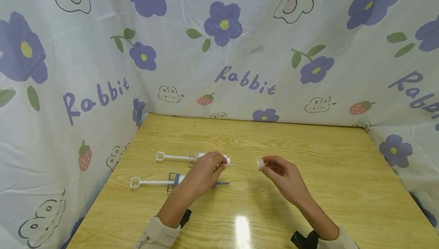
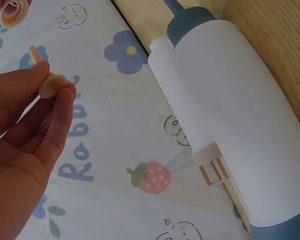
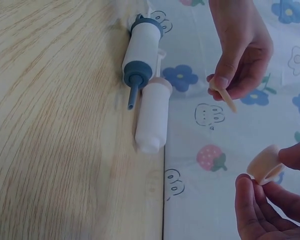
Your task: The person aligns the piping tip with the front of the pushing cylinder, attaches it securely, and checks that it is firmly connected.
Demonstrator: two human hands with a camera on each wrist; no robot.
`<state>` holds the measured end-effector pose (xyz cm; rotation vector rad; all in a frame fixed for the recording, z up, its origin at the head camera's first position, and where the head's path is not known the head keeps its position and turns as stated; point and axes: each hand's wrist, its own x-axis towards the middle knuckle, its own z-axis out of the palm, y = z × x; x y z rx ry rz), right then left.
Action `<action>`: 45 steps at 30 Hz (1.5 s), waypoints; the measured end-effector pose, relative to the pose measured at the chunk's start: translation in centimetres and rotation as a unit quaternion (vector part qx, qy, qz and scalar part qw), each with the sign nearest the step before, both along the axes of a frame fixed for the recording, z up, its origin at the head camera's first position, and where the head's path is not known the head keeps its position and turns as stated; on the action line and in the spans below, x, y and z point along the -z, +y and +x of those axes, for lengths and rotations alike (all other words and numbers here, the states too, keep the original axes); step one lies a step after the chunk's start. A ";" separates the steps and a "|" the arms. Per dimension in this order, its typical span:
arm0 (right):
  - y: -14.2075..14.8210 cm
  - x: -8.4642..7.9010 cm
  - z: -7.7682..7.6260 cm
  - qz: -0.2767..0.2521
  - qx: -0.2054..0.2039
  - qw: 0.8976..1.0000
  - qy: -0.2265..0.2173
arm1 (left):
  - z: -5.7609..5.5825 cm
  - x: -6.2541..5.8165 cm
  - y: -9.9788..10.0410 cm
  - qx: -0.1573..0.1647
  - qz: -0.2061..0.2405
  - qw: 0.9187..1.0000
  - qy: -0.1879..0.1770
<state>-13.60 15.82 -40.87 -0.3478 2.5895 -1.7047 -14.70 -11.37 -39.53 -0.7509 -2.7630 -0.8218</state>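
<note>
My left hand [image 1: 205,169] pinches a small beige nozzle [image 2: 52,86] between thumb and fingertips; its thin spout points out past the fingers. To the right, my right hand [image 1: 284,174] holds a hollow beige ring-shaped cap [image 3: 264,162] by its edge. A gap separates the two pieces. Under and beside the left hand lie two white plunger tubes. The nearer tube [image 2: 240,110] has blue-grey ends and a blue-grey spout [image 3: 132,95]. The farther tube [image 3: 154,115] has a beige collar and no spout on its white tip. In the head view the left hand partly covers both.
White plunger rods with loop handles [image 1: 135,182] extend left from the tubes. All lie on a wood-grain table [image 1: 329,157]. A patterned cloth [image 1: 240,58] with flowers and rabbits hangs behind the table and along its sides.
</note>
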 end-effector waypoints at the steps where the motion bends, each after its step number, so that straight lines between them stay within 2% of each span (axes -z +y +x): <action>1: 0.0 0.0 0.0 -0.001 -0.001 1.000 0.001 | 0.0 0.0 0.0 0.000 0.001 1.000 0.002; 12: -0.5 0.1 -0.1 -0.009 -0.007 1.000 0.006 | 0.1 -0.4 0.7 0.001 0.000 0.999 0.041; 17: -0.8 0.2 -0.2 -0.010 -0.010 1.000 0.011 | 0.2 -0.6 1.1 0.008 -0.003 0.999 0.042; 25: -1.4 0.3 -0.4 -0.015 -0.020 1.000 0.012 | 0.2 -1.1 1.7 0.019 -0.001 1.000 0.024; 36: -1.8 0.2 -0.6 -0.012 -0.026 1.000 0.011 | 0.3 -1.3 2.5 0.030 -0.002 0.999 0.044; 45: -2.1 0.2 -0.6 -0.012 -0.030 0.999 0.002 | 0.4 -1.2 3.1 0.035 -0.021 0.998 0.049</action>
